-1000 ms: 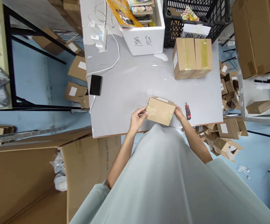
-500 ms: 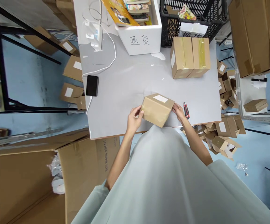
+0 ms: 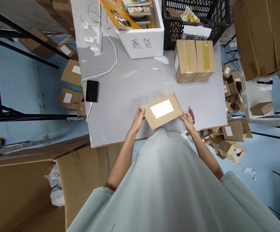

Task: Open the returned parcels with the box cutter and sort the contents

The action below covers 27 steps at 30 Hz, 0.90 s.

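Between my two hands is a small brown cardboard box [image 3: 154, 120], held over the front part of the grey table [image 3: 120, 109]. Its labelled face, with a white label, is turned up toward me. My left hand [image 3: 137, 119] grips the box at its left end, fingers partly behind it. At the right end, my right hand [image 3: 186, 120] pinches the lower corner between thumb and fingers. A red and black utility knife [image 3: 191, 115] lies on the table just beyond my right hand.
Two taped cardboard boxes [image 3: 194, 62] stand at the back right, before a black crate [image 3: 178, 33]. A white bin [image 3: 142, 43] holds books. To the left are a black phone [image 3: 92, 91] on a cable and a power strip [image 3: 96, 40]. A big open carton [image 3: 82, 174] stands lower left.
The box has been tilted in my hands, so its labelled face now shows broadly instead of its side. Both hands still hold it. The whole view has shifted slightly.
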Each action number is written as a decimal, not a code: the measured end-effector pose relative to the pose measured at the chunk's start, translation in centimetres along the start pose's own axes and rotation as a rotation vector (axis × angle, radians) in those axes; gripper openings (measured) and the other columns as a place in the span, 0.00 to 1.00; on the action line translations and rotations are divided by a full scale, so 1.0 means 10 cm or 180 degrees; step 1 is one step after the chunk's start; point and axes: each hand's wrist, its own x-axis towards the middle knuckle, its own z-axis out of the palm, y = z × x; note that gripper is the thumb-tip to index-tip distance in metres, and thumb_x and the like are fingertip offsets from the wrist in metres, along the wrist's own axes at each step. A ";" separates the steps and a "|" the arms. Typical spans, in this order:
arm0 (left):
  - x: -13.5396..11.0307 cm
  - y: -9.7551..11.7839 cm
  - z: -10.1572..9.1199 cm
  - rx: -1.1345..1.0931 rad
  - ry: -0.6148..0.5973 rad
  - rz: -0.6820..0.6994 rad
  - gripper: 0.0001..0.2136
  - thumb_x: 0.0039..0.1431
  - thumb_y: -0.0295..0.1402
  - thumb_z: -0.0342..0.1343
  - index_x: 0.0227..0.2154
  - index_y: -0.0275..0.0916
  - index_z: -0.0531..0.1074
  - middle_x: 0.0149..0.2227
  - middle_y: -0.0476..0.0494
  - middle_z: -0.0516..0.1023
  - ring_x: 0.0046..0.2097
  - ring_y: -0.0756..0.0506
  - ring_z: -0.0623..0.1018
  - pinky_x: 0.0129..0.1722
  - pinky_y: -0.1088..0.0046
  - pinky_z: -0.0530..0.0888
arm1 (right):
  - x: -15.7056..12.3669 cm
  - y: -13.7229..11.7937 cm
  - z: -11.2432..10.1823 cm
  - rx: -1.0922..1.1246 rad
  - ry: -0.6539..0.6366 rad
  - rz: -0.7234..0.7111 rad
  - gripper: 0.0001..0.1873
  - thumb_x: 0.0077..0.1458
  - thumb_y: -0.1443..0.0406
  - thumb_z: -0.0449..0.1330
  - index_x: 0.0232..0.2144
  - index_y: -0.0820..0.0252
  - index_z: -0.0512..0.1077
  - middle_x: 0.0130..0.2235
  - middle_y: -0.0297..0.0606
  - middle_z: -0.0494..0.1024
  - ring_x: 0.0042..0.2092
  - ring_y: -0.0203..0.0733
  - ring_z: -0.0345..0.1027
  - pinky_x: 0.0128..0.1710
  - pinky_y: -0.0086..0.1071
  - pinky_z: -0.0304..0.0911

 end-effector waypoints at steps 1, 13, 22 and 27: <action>0.03 0.00 -0.01 -0.0031 -0.0037 -0.0143 0.32 0.71 0.63 0.55 0.65 0.46 0.76 0.65 0.33 0.80 0.67 0.32 0.79 0.64 0.50 0.79 | -0.03 -0.03 -0.01 -0.0038 -0.0005 -0.0039 0.39 0.49 0.36 0.73 0.51 0.54 0.75 0.57 0.49 0.83 0.61 0.56 0.78 0.64 0.51 0.75; 0.36 -0.27 0.08 0.0104 -0.0080 -0.1266 0.47 0.65 0.77 0.37 0.47 0.40 0.86 0.44 0.31 0.90 0.53 0.29 0.88 0.55 0.51 0.84 | 0.13 -0.32 0.11 -0.1083 0.0335 -0.0525 0.34 0.60 0.38 0.67 0.55 0.55 0.85 0.55 0.48 0.84 0.50 0.54 0.80 0.62 0.50 0.75; 0.05 -0.22 -0.06 -0.0150 -0.0220 -0.1318 0.41 0.73 0.69 0.40 0.55 0.36 0.83 0.53 0.26 0.88 0.56 0.30 0.87 0.60 0.48 0.83 | 0.48 -0.05 -0.26 -0.1171 0.0185 -0.0537 0.27 0.64 0.46 0.65 0.54 0.58 0.84 0.58 0.51 0.85 0.58 0.56 0.79 0.67 0.51 0.72; -0.14 -0.19 -0.20 -0.0103 -0.0070 -0.0601 0.36 0.63 0.62 0.65 0.64 0.40 0.78 0.68 0.28 0.78 0.67 0.29 0.80 0.67 0.46 0.78 | 0.58 0.15 -0.71 -0.2513 0.0936 0.0246 0.28 0.57 0.58 0.72 0.57 0.64 0.80 0.61 0.59 0.80 0.63 0.62 0.74 0.71 0.55 0.64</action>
